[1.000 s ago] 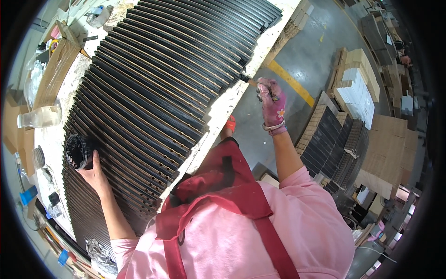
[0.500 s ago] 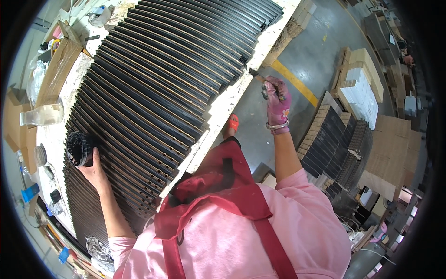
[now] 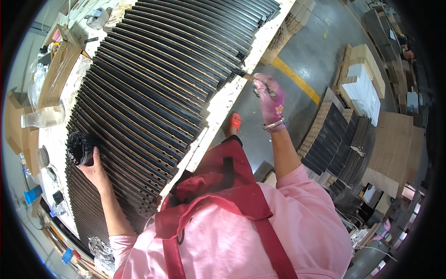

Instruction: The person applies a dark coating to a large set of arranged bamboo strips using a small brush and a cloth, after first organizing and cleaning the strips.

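Long black strips [image 3: 153, 79] lie side by side across the white bench, their edges showing bare brown lines. My bare left hand [image 3: 95, 173] grips a round cup [image 3: 80, 149], black with paint inside, held over the strips' left ends. In a pink flowered glove, my right hand [image 3: 269, 93] closes round the wooden handle of a brush [image 3: 247, 76]. The brush's dark tip is at the right ends of the strips, by the bench edge. Whether the bristles touch a strip I cannot tell.
A clear plastic jar [image 3: 44, 117] lies on the bench's left side near an open cardboard box [image 3: 58, 69]. Right of the bench, stacked black-faced boards [image 3: 327, 130] and a pallet of white panels [image 3: 360, 90] stand on the grey floor [image 3: 297, 51].
My right hand has moved left with the brush, bringing its tip from beyond the bench edge to the strip ends. My left hand and the cup stay almost still.
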Motion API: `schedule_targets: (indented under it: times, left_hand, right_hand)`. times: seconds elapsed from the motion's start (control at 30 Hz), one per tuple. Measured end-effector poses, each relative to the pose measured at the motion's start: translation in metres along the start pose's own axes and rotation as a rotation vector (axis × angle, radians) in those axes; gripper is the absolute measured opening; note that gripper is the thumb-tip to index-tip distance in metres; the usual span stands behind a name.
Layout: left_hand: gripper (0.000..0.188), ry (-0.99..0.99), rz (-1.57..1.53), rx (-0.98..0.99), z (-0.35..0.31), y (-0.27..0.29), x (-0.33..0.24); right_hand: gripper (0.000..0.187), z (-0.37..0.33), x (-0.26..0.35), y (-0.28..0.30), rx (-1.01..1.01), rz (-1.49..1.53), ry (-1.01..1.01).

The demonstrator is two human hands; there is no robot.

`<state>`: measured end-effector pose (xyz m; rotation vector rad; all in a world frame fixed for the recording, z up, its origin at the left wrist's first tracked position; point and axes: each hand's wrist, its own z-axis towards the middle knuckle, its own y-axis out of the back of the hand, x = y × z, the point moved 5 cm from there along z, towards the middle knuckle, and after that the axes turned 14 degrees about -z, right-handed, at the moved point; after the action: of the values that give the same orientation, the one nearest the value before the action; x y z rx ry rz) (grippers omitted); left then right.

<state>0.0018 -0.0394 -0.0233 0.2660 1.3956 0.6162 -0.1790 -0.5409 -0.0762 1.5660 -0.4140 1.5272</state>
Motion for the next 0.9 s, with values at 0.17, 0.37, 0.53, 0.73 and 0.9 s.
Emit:
schedule_targets:
  times: [0.17, 0.37, 0.53, 0.73, 0.9]
  left_hand:
    - [0.069, -0.059, -0.080, 0.007, 0.001, 0.000, 0.001]
    - [0.066, -0.074, -0.128, 0.007, 0.001, 0.001, 0.008]
    - [0.067, -0.075, -0.039, -0.014, 0.000, -0.001, -0.003]
    - [0.069, -0.088, -0.115, 0.009, 0.002, 0.000, -0.004]
    - [0.071, -0.094, -0.006, 0.071, 0.010, 0.006, -0.011]
  right_hand:
    - [0.013, 0.005, -0.013, 0.006, -0.036, 0.039, -0.102]
    - [0.013, 0.000, 0.006, 0.005, 0.037, -0.013, -0.040]
    - [0.010, 0.004, -0.022, 0.014, -0.076, 0.058, -0.168]
    - [0.010, -0.003, -0.005, 0.011, -0.003, 0.047, -0.053]
    - [0.013, -0.009, -0.013, 0.009, 0.032, 0.187, -0.228]
